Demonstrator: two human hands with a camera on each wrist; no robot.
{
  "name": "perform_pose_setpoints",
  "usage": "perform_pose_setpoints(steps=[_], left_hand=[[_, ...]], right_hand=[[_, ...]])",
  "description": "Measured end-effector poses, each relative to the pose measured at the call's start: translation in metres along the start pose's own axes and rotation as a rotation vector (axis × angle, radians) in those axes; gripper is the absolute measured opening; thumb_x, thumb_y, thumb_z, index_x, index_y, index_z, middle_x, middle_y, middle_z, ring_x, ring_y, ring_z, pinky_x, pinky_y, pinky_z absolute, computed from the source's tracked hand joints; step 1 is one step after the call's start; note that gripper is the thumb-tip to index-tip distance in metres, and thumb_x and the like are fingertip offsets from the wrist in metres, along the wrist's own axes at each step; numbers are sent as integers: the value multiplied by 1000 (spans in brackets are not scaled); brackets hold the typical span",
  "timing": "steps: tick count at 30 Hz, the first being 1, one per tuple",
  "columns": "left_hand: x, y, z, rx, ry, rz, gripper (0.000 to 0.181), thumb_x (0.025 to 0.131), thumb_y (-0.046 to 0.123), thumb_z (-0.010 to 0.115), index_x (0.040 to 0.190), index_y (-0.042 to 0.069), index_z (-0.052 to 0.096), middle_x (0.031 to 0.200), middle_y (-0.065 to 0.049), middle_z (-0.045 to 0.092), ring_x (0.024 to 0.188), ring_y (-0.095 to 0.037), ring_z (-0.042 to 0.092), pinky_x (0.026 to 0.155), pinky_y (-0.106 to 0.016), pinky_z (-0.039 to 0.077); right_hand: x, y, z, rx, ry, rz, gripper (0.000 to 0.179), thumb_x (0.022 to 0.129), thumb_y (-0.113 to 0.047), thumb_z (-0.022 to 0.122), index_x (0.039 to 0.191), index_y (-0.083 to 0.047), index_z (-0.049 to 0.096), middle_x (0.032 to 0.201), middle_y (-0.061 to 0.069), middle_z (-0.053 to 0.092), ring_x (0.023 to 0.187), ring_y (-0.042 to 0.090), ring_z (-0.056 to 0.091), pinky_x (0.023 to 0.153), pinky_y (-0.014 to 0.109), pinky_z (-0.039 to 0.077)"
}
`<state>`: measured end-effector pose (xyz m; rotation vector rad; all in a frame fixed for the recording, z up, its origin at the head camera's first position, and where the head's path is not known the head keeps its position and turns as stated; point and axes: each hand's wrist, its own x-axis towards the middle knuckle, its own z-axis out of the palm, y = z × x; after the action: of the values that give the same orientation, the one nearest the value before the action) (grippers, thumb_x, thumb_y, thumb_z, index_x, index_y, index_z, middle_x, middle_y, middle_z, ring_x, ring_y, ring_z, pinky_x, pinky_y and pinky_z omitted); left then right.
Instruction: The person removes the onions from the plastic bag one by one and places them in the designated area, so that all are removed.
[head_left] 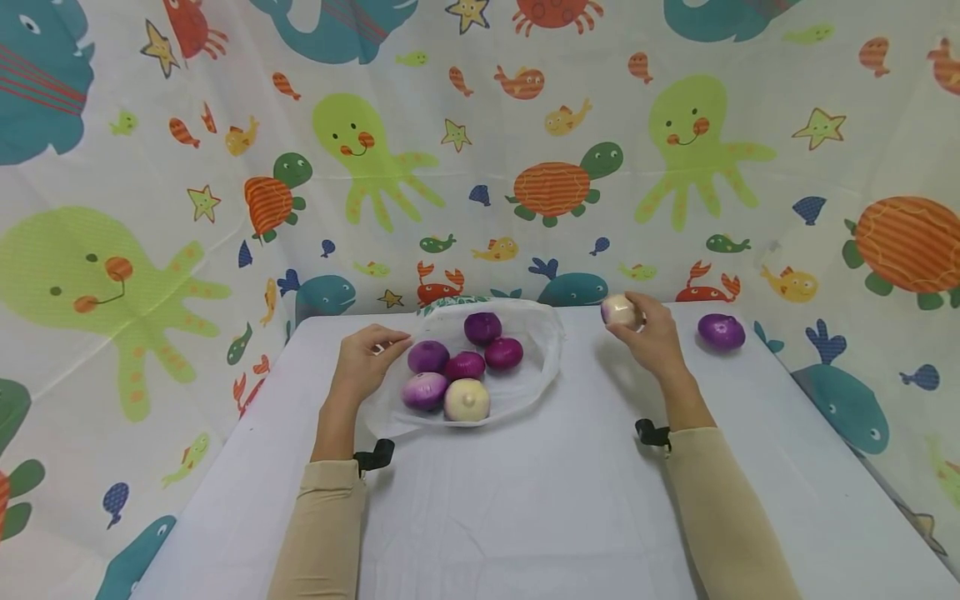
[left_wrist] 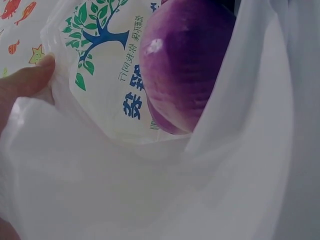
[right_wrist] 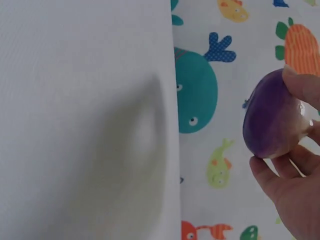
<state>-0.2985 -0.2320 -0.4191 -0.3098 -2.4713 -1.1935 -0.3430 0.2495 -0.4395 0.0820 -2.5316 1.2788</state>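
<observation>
My left hand (head_left: 363, 362) pinches the left rim of a white plastic bag (head_left: 542, 375), which lies with its mouth spread wide. Several onions rest inside it, among them a pale one (head_left: 467, 401) at the front and a dark purple one (head_left: 482, 328) at the back. In the left wrist view, a purple onion (left_wrist: 185, 65) sits against the bag's printed inner wall. To the right of the bag, my right hand (head_left: 658, 337) grips a purple-and-white onion (head_left: 618, 311) above the table; its purple side (right_wrist: 267, 115) shows in the right wrist view.
A single purple onion (head_left: 722, 332) lies near the table's far right corner. The table has a white cover (head_left: 525, 517). Behind and beside it hangs a curtain (head_left: 480, 142) printed with sea animals.
</observation>
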Motion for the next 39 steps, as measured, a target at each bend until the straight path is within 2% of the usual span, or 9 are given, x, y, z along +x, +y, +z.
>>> perform_pose_setpoints(steps=[13, 22, 26, 31, 39], left_hand=[[1, -1, 0, 5, -4, -4, 17, 97, 20, 76, 111, 14, 81, 105, -4, 77, 94, -20, 64, 87, -32, 52], [1, -2, 1, 7, -3, 3, 16, 96, 20, 77, 110, 14, 82, 104, -4, 78, 94, -19, 64, 85, -28, 52], [1, -1, 1, 10, -4, 0, 16, 96, 21, 77, 110, 14, 82, 104, -4, 78, 94, -20, 64, 85, -29, 52], [0, -1, 1, 15, -2, -3, 16, 96, 21, 77, 110, 15, 82, 104, -3, 78, 94, -20, 64, 85, -28, 52], [0, -2, 1, 6, 1, 10, 16, 96, 21, 77, 110, 14, 82, 104, -4, 78, 92, -19, 64, 85, -27, 51]], right_hand=[[3, 24, -21, 37, 3, 154, 74, 99, -23, 73, 161, -9, 35, 165, 23, 35, 144, 46, 39, 117, 65, 36], [3, 41, -32, 90, 75, 244, 79, 95, -12, 73, 162, -5, 32, 164, 24, 36, 150, 43, 37, 122, 58, 32], [3, 47, -37, 116, 80, 316, 81, 95, -9, 72, 163, -6, 29, 166, 23, 34, 150, 43, 36, 123, 58, 31], [3, 54, -40, 87, 72, 384, 81, 97, -10, 71, 165, -8, 26, 168, 22, 31, 151, 44, 35, 123, 60, 29], [2, 60, -40, 24, 52, 359, 78, 98, -7, 69, 163, -2, 26, 166, 27, 32, 151, 48, 33, 123, 63, 28]])
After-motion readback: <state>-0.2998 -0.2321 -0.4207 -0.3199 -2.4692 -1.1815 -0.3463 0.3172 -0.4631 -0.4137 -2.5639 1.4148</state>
